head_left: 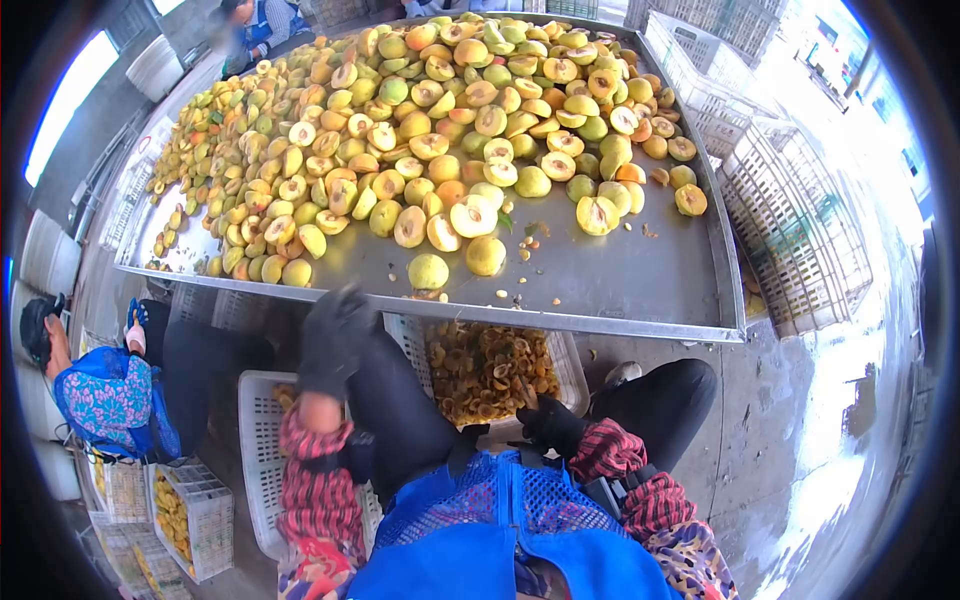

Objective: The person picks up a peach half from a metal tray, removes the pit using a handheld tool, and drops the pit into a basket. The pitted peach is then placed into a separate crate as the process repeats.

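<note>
My left hand [338, 338], in a dark glove and smeared by motion, is at the near edge of the metal table [640, 275]; its fingers cannot be made out. Low on the right, my right hand [553, 424], also in a dark glove, is closed around a small brownish tool [526, 392], seen only in part. That hand is over the near right side of a white crate [568, 365] full of brownish fruit pieces [485, 365]. Halved and whole yellow-green fruits [430, 145] are heaped on the table, with a halved one [473, 215] near the front.
A second white crate [262, 440] stands beside my left leg. A co-worker [115, 395] sits at the left, near crates of fruit [195, 520]. Another person [268, 25] is at the table's far left. White crates [800, 230] are stacked along the right side.
</note>
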A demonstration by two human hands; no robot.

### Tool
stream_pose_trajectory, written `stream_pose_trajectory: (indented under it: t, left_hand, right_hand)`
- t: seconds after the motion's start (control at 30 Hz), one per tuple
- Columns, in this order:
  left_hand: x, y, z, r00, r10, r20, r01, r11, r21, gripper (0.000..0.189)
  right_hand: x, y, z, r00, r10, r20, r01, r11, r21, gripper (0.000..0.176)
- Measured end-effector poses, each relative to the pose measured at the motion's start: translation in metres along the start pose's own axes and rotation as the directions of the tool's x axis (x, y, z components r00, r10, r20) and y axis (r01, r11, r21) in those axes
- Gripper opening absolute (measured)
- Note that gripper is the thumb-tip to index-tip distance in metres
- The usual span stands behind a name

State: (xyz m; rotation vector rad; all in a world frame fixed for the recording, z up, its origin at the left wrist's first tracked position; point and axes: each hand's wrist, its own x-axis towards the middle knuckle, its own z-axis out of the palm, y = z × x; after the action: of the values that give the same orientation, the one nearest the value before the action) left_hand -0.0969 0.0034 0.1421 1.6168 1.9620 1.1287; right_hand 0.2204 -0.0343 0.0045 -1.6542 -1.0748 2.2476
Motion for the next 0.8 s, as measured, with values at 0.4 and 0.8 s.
stream_pose_trajectory:
  t: [0.4,0.8]
  left_hand:
    - [0.087,-0.04,0.099,0.919,-0.185,0.348,0.337,0.826,-0.452,0.022]
    - [0.059,0.061,0.163,0.856,-0.084,0.509,-0.186,0.87,0.456,0.059]
  right_hand:
    - [-0.01,-0.01,-0.012,0.999,-0.044,0.007,0.043,0.987,0.156,0.036]
    - [-0.013,0.004,-0.012,0.995,-0.084,-0.046,0.092,0.975,0.204,0.028]
